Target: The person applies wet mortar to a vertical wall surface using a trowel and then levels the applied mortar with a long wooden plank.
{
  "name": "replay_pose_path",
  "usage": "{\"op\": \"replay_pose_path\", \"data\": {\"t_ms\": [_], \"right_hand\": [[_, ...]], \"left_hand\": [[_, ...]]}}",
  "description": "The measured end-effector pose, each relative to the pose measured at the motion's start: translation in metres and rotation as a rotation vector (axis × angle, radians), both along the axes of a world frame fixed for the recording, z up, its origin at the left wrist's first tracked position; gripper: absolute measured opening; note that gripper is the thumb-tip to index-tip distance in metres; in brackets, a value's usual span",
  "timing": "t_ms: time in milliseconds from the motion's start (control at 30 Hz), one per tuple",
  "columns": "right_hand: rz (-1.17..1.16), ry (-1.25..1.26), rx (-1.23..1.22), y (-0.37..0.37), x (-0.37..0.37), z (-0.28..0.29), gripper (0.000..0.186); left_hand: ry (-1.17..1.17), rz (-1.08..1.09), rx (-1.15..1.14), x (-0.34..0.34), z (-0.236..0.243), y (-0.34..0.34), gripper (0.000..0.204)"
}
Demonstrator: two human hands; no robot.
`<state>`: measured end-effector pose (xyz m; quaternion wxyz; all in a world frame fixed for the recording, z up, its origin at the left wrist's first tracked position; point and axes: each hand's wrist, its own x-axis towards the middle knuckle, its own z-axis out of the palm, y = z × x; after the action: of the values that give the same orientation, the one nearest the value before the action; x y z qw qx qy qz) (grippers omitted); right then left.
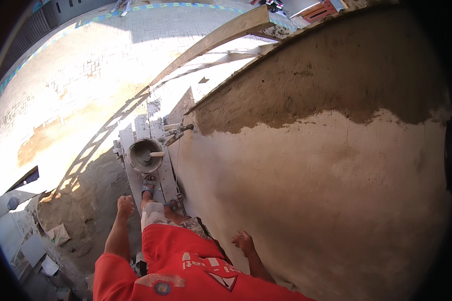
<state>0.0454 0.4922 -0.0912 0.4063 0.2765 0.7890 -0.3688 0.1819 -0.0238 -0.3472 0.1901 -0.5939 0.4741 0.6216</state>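
My left hand (125, 205) hangs beside the planks with its fingers curled in, and nothing shows in it. To the right, my right hand (243, 242) is held close to the wall (306, 175), empty, with its fingers apart; I cannot tell whether it touches the surface. Ahead of my feet, a round bucket (131, 161) of grey mortar stands on the wooden planks (164, 168). A tool with a pale handle (157, 154), apparently a trowel, rests in the bucket, its blade hidden. Darker, wet-looking plaster (326, 70) covers the wall's upper band, above a paler lower area.
I stand on narrow raised planks along the wall. A wooden ladder-like frame (213, 42) leans at the far end. Below left lie a heap of sand (93, 200), a torn sack (59, 234) and sunlit paving (100, 65). Bamboo-like pole ends (178, 131) jut beside the bucket.
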Motion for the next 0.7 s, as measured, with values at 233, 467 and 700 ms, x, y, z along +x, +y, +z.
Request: {"op": "replay_pose_path", "data": {"t_ms": [233, 467, 700], "right_hand": [[0.033, -0.129, 0.112, 0.024, 0.012, -0.021, 0.054], [-0.091, -0.312, 0.222, 0.050, 0.028, -0.079, 0.055], [-0.143, -0.384, 0.229, 0.058, 0.065, -0.146, 0.053]], "left_hand": [[-0.001, -0.045, 0.107, -0.069, -0.111, 0.031, 0.032], [-0.090, 0.198, 0.205, -0.109, -0.266, 0.068, 0.044], [0.081, 0.902, 0.311, -0.149, -0.404, 0.071, 0.066]]}}
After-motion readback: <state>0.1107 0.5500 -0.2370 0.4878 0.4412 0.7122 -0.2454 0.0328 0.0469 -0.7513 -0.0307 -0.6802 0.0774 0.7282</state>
